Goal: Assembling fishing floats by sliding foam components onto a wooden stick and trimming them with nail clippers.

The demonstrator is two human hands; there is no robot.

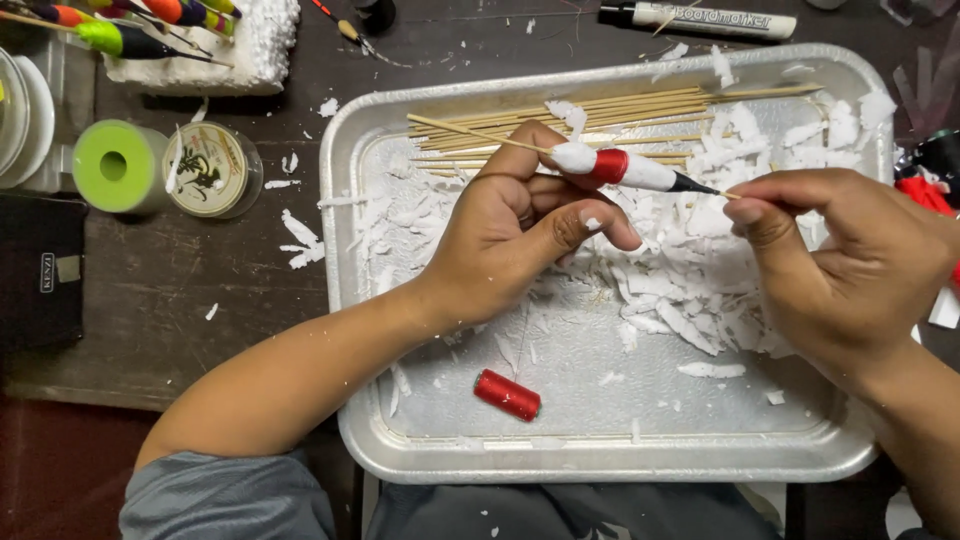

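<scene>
Scene: a head-worn camera looks down at a person's two bare hands working over a shallow silver metal tray point(600, 455) on a dark wooden table point(150, 290).

Thing in hand: a slim hand-made fishing float point(625, 168) with a white foam body, a red band near its left end and a black tapered tip, threaded on a thin wooden skewer. It is held level above the far middle of the tray.

Left hand: the left hand point(515, 225) has its fingers clamped on the float's white left end; the skewer sticks out past them to the far left.

Right hand: the right hand point(850, 265) has thumb and forefinger pinched together on the fine tip of the skewer, just right of the black end.

Tray contents: white foam shavings point(690, 280) lie in a heap under and between the hands, a bundle of plain wooden skewers point(620, 110) along the far wall, and a small spool of red thread point(507, 394) near the front.

Around the tray: on the left a lime-green spool point(115, 165) beside a round clear reel of line point(212, 170); far left, finished coloured floats stuck in a white foam block point(250, 45); a black and white marker pen point(700, 20) at the far edge.

Step in hand, as a judgement: finishing or checking the float, held steady at both ends.

Next move calls for: a light, even grip, since the skewer tip looks thin enough to snap.
</scene>
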